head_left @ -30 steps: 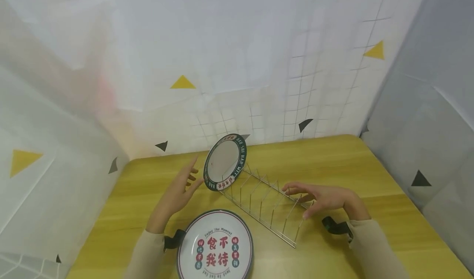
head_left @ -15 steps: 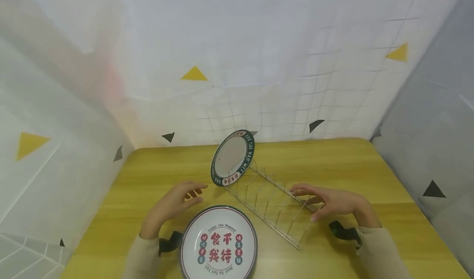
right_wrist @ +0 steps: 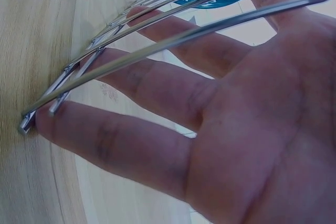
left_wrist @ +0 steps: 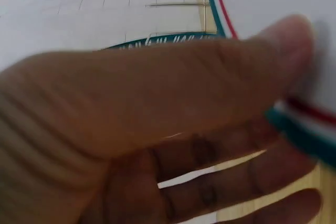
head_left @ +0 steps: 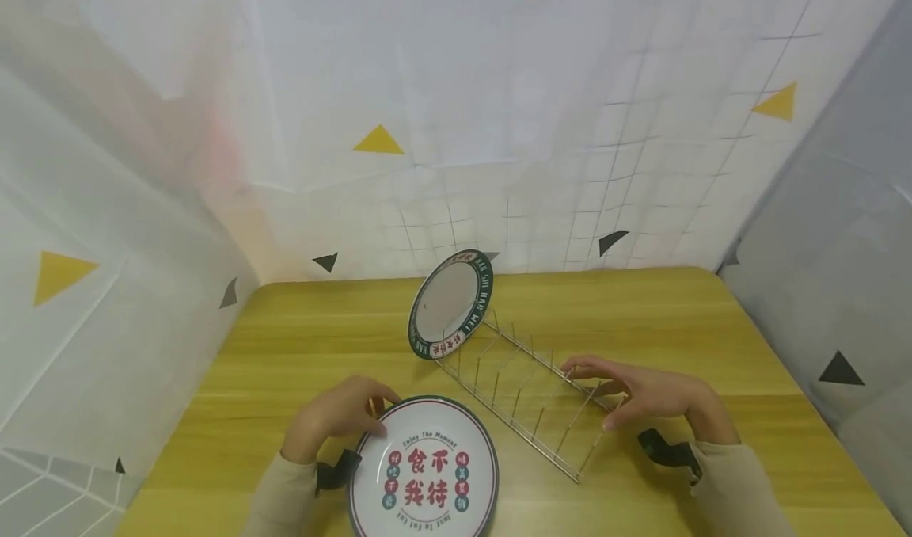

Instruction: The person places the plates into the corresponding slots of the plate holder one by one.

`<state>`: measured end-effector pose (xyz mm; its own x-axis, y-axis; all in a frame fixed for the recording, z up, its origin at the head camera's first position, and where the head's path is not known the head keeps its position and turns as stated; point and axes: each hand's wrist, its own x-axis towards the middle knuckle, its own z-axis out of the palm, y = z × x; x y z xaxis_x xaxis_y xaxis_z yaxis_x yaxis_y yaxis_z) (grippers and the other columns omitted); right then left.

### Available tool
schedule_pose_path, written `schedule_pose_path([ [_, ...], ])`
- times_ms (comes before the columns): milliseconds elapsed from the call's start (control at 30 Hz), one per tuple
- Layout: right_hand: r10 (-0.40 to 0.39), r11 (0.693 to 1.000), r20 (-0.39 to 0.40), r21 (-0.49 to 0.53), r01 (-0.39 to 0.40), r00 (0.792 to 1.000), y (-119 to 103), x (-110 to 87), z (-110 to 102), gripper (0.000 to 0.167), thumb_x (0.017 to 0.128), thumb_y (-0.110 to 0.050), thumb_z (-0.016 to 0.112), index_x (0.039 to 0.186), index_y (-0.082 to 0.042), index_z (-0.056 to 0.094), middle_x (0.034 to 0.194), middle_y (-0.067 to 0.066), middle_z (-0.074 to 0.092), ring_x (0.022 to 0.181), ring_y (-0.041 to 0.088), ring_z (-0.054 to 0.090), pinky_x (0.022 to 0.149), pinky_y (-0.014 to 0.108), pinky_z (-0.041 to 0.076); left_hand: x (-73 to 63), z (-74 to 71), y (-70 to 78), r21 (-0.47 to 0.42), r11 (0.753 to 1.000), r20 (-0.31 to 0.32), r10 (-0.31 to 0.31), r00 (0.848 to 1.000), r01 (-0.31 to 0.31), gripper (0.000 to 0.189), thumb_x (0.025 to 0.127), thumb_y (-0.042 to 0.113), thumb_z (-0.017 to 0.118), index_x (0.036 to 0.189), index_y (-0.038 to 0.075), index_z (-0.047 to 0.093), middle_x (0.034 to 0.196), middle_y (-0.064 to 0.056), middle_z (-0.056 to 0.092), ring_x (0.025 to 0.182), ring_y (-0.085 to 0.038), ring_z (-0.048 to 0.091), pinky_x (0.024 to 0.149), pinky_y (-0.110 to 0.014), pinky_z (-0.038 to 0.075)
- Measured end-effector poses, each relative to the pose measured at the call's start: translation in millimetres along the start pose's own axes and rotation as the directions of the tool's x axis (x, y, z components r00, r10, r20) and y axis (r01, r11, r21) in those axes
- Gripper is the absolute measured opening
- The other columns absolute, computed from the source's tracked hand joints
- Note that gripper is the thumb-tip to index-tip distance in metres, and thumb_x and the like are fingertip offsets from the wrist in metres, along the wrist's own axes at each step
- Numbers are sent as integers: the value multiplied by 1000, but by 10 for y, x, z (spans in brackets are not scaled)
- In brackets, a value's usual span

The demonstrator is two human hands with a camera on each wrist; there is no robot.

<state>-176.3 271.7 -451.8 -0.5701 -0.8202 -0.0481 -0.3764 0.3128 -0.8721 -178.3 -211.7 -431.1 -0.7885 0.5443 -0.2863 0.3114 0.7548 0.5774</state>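
At bottom centre of the frame sits the near plate [head_left: 425, 474], face up on the table [head_left: 313, 323], its lower edge cut off. My left hand [head_left: 340, 412] has its upper left rim in a narrow pinch, thumb over the inner face, fingers around the outside; how firm, I can't tell. My right hand [head_left: 654, 394] is spread wider, holding the right end of the rack [head_left: 514, 425], fingertips along the far rail, thumb at the near side.

For a good grip I'd get the fingers well under the rim before putting any weight on it; a one-sided pinch on a broad plate would probably let the opposite edge sag. I'd keep the right hand quiet, bracing without squeezing, since the wires look light and likely to skid or twist. Watch the near rail too, it runs near the plate's upper right edge.

Directions: near plate is round, so no long axis; lies about flat, lettering upright to the camera. Rack's long axis goes diagonally, upper left to lower right, hoops standing in a row along it. Far plate [head_left: 447, 303] stands tilted at the rack's upper left end, inner face toward the camera, top leaning to upper right.
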Motion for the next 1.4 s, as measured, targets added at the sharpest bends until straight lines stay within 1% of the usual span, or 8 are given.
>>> schedule_pose_path([
  [167,-25,1000,5,10,25,1000,6,18,23,83,90,-4,67,155,-14,18,156,24,24,144,15,32,105,41,43,-13,19,41,32,999,-24,-17,1000,18,40,75,3,81,114,7,70,92,-4,66,79,-17,58,65,-29,52],
  [300,-9,1000,-10,-4,9,1000,26,-20,9,83,89,-5,68,155,-14,19,156,20,27,142,11,34,105,38,44,25,27,67,26,999,-38,-22,999,23,35,77,4,81,110,6,71,87,-2,64,75,-17,56,59,-27,51],
  [533,7,1000,-8,5,-7,1000,41,-64,-19,83,90,-4,68,156,-14,18,157,19,26,140,5,34,104,38,44,72,23,115,32,999,-105,25,994,-21,20,77,5,80,96,6,73,70,1,59,63,-14,53,54,-24,48],
  [733,0,1000,11,23,0,1000,56,-76,-23,81,90,-3,66,155,-11,18,156,22,25,141,12,35,104,38,45,33,-18,155,74,997,-156,31,987,-20,20,82,8,77,101,10,72,82,0,65,72,-12,56,59,-22,50],
  [900,4,1000,13,14,-5,1000,78,-74,-23,81,90,-3,66,155,-12,19,156,23,25,141,13,36,104,39,45,-47,-82,161,57,998,-207,48,977,-37,22,89,11,71,111,14,66,94,-2,69,80,-13,61,64,-23,53],
  [1067,8,1000,19,25,-9,1000,77,-62,-16,80,91,-3,65,155,-9,18,156,25,24,141,12,35,104,38,44,-117,-121,143,68,993,-215,113,970,-101,26,94,13,65,119,15,57,98,-4,71,82,-12,65,66,-21,53],
  [1200,-6,1000,20,31,6,1000,69,-42,-13,80,91,-1,65,155,-10,19,156,26,24,141,8,34,104,37,44,-146,-145,150,58,981,-219,192,957,-184,29,97,14,61,125,14,53,97,-3,71,78,-8,65,65,-19,53],
  [1400,-36,998,25,45,35,999,58,6,-27,80,90,0,65,154,-5,18,155,28,22,142,10,33,105,36,43,-176,-193,177,17,962,-322,265,909,-274,46,96,10,61,140,17,48,96,-1,69,70,-7,60,61,-22,54],
])
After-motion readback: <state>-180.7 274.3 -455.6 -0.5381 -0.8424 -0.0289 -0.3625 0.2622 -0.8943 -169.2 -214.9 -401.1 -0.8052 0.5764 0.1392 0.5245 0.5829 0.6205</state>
